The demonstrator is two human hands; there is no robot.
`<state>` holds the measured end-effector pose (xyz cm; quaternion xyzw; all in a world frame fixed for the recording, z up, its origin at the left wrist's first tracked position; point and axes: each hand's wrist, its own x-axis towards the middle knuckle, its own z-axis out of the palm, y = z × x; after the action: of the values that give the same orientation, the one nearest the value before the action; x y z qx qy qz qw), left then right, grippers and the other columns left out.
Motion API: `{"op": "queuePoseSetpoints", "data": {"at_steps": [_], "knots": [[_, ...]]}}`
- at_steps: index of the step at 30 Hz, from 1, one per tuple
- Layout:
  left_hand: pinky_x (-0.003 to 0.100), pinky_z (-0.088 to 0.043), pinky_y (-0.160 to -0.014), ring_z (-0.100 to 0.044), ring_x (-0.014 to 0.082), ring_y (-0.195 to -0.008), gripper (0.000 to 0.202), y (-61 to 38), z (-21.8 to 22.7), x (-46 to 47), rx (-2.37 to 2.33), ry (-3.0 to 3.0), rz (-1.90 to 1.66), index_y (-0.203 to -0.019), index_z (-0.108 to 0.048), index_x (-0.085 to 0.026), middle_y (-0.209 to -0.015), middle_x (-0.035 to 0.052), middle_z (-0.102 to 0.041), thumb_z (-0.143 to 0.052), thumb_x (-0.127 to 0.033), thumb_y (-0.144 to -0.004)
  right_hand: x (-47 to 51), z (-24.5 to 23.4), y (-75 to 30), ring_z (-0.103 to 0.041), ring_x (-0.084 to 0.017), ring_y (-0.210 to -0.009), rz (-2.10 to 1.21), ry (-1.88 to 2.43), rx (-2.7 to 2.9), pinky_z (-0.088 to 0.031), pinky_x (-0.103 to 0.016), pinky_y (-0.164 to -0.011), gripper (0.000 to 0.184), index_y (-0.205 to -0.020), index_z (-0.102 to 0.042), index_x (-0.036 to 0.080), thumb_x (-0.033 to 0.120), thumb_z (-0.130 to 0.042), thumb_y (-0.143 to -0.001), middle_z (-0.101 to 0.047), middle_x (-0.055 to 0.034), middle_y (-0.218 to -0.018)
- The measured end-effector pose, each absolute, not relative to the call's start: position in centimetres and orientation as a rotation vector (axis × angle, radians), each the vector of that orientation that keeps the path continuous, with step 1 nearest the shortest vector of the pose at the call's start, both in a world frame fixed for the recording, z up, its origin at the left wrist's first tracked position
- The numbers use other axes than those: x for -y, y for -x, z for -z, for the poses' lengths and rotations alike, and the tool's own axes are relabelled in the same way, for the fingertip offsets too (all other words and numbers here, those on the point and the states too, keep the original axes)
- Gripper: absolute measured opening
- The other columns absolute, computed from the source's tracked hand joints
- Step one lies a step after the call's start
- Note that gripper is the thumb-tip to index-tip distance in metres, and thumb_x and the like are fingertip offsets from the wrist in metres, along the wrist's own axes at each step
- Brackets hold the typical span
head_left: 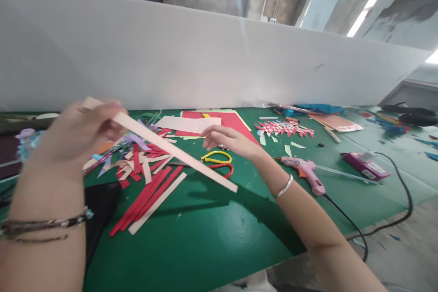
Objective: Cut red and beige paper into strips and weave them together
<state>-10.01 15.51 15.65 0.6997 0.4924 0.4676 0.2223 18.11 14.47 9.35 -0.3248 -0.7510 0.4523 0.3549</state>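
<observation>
My left hand (99, 121) is closed on one end of a long pale pink paper strip (178, 153), raised above the table and slanting down to the right. My right hand (229, 139) holds nothing; its fingers are bent loosely apart over the paper sheets. Just below it lie scissors (219, 161) with one yellow and one red handle loop, blades partly behind the strip. On the table under the held strip are several red paper strips (147, 203) and one pale strip (158, 203). Behind them sits a pile of short red, pink and purple paper scraps (138, 159).
A red sheet (236, 123) and a pale pink sheet (188, 124) lie at the back. Woven red-white paper (284, 127) is to their right. A pink glue gun (304, 171) with a cord and a purple box (366, 166) stand right. A white partition (205, 59) rises behind.
</observation>
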Motion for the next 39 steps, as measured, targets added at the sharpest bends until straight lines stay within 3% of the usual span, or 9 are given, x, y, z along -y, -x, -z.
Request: {"op": "queuePoseSetpoints", "data": {"at_steps": [3,8,11,13,16,20,25,31,39], "knots": [[0.022,-0.031,-0.046,-0.038,0.0061,-0.044,0.032,8.3,-15.2,-15.6,-1.221,-1.934,-1.086,-0.047,-0.04,-0.017,-0.043,-0.0042,-0.037,-0.052,-0.031,-0.073,-12.9,-10.4,-17.2,-0.057,-0.011,-0.08,-1.299,0.729,2.152,-0.046,-0.024,-0.073,0.025,-0.098,-0.055,0.015,0.035,-0.046,-0.085,-0.061,-0.0048,-0.089],[0.021,-0.031,-0.05,-0.04,0.0067,-0.049,0.033,9.3,-14.4,-16.2,-1.625,-2.042,-1.06,-0.051,-0.047,-0.015,-0.05,-0.004,-0.044,-0.05,-0.034,-0.078,-13.2,-10.1,-18.1,-0.05,-0.007,-0.055,-1.242,0.935,2.182,-0.042,-0.019,-0.054,0.026,-0.08,-0.059,0.011,0.033,-0.047,-0.084,-0.055,0.0003,-0.061],[0.023,-0.038,-0.056,-0.049,0.011,-0.057,0.024,9.3,-14.2,-16.3,-1.89,-2.172,-1.234,-0.081,-0.061,-0.016,-0.064,-0.0013,-0.056,-0.05,-0.037,-0.078,-14.0,-9.7,-18.7,-0.041,-0.005,-0.045,-1.093,1.068,2.218,-0.037,-0.018,-0.05,0.032,-0.082,-0.061,0.01,0.033,-0.04,-0.088,-0.05,0.0028,-0.051],[0.031,-0.043,-0.074,-0.056,0.0192,-0.081,0.033,8.2,-14.1,-16.2,-1.961,-2.421,-1.425,-0.104,-0.058,-0.015,-0.09,0.0065,-0.062,-0.052,-0.035,-0.078,-14.1,-9.7,-18.7,-0.038,-0.005,-0.042,-1.003,1.119,2.311,-0.036,-0.019,-0.05,0.035,-0.085,-0.062,0.009,0.032,-0.037,-0.089,-0.048,0.0037,-0.045],[0.039,-0.038,-0.09,-0.05,0.0259,-0.103,0.034,5.3,-13.5,-15.6,-1.697,-2.995,-1.337,-0.11,-0.056,-0.014,-0.112,0.0127,-0.057,-0.048,-0.032,-0.082,-13.7,-10.0,-18.0,-0.041,-0.006,-0.043,-0.97,1.123,2.412,-0.035,-0.019,-0.05,0.034,-0.09,-0.061,0.009,0.029,-0.033,-0.091,-0.048,0.0039,-0.044],[0.03,-0.044,-0.075,-0.057,0.0178,-0.082,0.025,1.7,-11.6,-14.9,-0.81,-3.382,-0.739,-0.094,-0.059,-0.016,-0.086,0.0065,-0.064,-0.036,-0.024,-0.087,-12.8,-10.5,-17.6,-0.041,-0.006,-0.042,-0.901,1.117,2.417,-0.033,-0.019,-0.048,0.03,-0.092,-0.055,0.01,0.03,-0.033,-0.091,-0.044,0.0056,-0.045],[0.028,-0.039,-0.058,-0.056,0.0155,-0.059,0.03,0.4,-9.8,-14.9,-0.857,-3.481,-0.745,-0.073,-0.056,-0.015,-0.064,0.0039,-0.062,-0.031,-0.021,-0.089,-12.7,-10.7,-17.9,-0.041,-0.005,-0.041,-0.781,1.126,2.389,-0.032,-0.018,-0.047,0.026,-0.08,-0.057,0.012,0.03,-0.04,-0.088,-0.051,0.0035,-0.048],[0.025,-0.035,-0.054,-0.054,0.0122,-0.051,0.032,0.4,-9.3,-15.0,-0.746,-3.514,-0.833,-0.066,-0.052,-0.017,-0.058,0.0005,-0.06,-0.03,-0.017,-0.089,-12.9,-10.7,-18.0,-0.044,-0.004,-0.039,-0.739,1.159,2.368,-0.033,-0.017,-0.046,0.027,-0.069,-0.06,0.012,0.027,-0.045,-0.085,-0.058,0.0009,-0.049],[0.025,-0.037,-0.056,-0.044,0.0099,-0.043,0.028,0.6,-10.2,-14.4,-0.625,-3.561,-1.022,-0.06,-0.051,-0.018,-0.047,-0.0038,-0.054,-0.036,-0.013,-0.083,-12.3,-11.8,-18.6,-0.039,-0.004,-0.036,-0.89,1.037,2.344,-0.034,-0.016,-0.043,0.026,-0.065,-0.056,0.013,0.029,-0.047,-0.083,-0.047,0.0051,-0.041]]}}
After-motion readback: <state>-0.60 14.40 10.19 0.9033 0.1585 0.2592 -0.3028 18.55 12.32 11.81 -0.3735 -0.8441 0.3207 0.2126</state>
